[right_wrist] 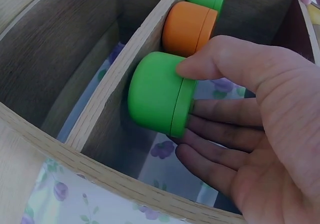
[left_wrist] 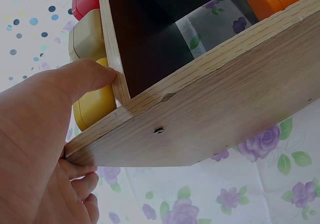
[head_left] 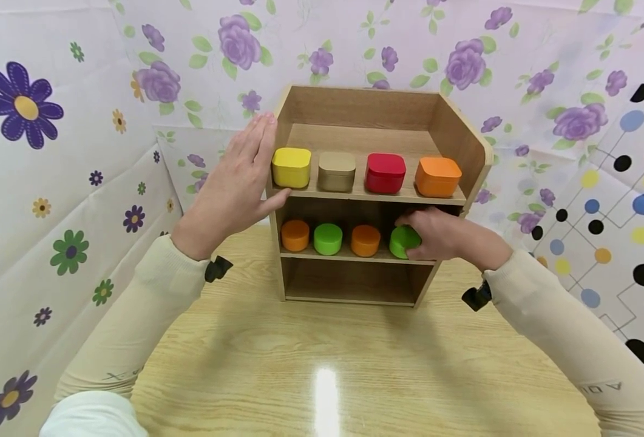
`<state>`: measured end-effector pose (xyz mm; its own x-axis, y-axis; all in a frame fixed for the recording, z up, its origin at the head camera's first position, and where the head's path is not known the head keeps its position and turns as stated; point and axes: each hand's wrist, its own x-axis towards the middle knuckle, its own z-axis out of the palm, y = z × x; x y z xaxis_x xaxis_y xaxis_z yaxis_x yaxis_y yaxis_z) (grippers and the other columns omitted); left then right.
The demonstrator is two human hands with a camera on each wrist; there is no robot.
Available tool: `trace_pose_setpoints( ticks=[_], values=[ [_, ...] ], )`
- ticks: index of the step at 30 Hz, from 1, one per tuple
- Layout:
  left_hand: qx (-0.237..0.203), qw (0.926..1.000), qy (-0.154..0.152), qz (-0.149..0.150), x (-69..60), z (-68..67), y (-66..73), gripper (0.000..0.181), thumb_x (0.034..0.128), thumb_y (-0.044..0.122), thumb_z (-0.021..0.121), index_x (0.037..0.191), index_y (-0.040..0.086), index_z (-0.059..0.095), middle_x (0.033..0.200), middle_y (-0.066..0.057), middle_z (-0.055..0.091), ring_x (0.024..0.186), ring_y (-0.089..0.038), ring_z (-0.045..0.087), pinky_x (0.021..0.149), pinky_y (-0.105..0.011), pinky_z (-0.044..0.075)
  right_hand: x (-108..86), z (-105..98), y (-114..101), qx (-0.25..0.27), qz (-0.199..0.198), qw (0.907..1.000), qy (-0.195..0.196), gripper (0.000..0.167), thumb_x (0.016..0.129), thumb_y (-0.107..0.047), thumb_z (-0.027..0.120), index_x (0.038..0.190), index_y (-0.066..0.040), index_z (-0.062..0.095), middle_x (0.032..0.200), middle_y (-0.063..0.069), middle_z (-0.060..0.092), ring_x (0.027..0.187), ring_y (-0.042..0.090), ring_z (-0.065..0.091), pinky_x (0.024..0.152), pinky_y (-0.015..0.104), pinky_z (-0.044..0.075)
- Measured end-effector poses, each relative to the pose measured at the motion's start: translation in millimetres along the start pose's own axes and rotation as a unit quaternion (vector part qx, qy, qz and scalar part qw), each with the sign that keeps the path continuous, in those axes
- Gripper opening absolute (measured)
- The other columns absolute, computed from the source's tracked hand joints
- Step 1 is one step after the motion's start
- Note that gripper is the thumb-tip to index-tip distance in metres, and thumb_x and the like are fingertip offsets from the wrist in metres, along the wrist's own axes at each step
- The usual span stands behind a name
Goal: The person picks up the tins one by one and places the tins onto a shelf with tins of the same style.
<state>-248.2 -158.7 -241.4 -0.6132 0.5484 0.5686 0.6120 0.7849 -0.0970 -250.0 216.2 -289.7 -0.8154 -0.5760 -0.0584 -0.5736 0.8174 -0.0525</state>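
My left hand (head_left: 233,176) grips the left side of a small wooden shelf (head_left: 349,196). In the left wrist view its thumb (left_wrist: 92,77) presses the front edge, and the other fingers lie along the outer side panel. On the middle level, at the right end, my right hand (head_left: 439,233) holds a round green container (right_wrist: 155,94) with a lid. Its thumb lies on the near side of the lid, and the fingers reach round the other side. To its left stand an orange round container (head_left: 365,240), a green one (head_left: 328,238) and another orange one (head_left: 295,235).
Along the top level stand a yellow box (head_left: 291,167), a beige box (head_left: 336,172), a red box (head_left: 385,173) and an orange box (head_left: 437,177), all with rounded corners. The shelf stands on a wood-grain table (head_left: 256,352). Flowered sheets (head_left: 212,73) hang behind and at the left.
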Motion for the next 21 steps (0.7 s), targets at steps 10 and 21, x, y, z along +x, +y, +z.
trace_pose_setpoints(
  ticks=[10, 21],
  values=[
    [0.006, 0.9998, 0.012, 0.011, -0.2, -0.9, -0.2, 0.105, 0.0962, 0.034, 0.076, 0.166, -0.007, 0.009, 0.174, -0.028, 0.018, 0.164, -0.041, 0.017, 0.137, -0.050, 0.015, 0.8, -1, -3, -0.033, -0.008, 0.9994, -0.006, 0.037, 0.087, -0.014, 0.080, 0.118, 0.003, 0.068, 0.083, 0.004, 0.060, 0.070, 0.016, 0.052, 0.069, 0.034, 0.048],
    [0.021, 0.9997, -0.012, -0.004, -3.7, -3.1, 0.2, 0.109, 0.0965, 0.039, 0.075, 0.167, -0.006, 0.005, 0.176, -0.025, 0.011, 0.165, -0.040, 0.013, 0.136, -0.053, 0.017, -20.4, 0, -19, -0.044, 0.004, 0.9987, 0.026, 0.062, 0.089, -0.016, 0.081, 0.140, 0.011, 0.057, 0.126, 0.024, 0.068, 0.102, 0.034, 0.069, 0.096, 0.050, 0.061]
  ],
)
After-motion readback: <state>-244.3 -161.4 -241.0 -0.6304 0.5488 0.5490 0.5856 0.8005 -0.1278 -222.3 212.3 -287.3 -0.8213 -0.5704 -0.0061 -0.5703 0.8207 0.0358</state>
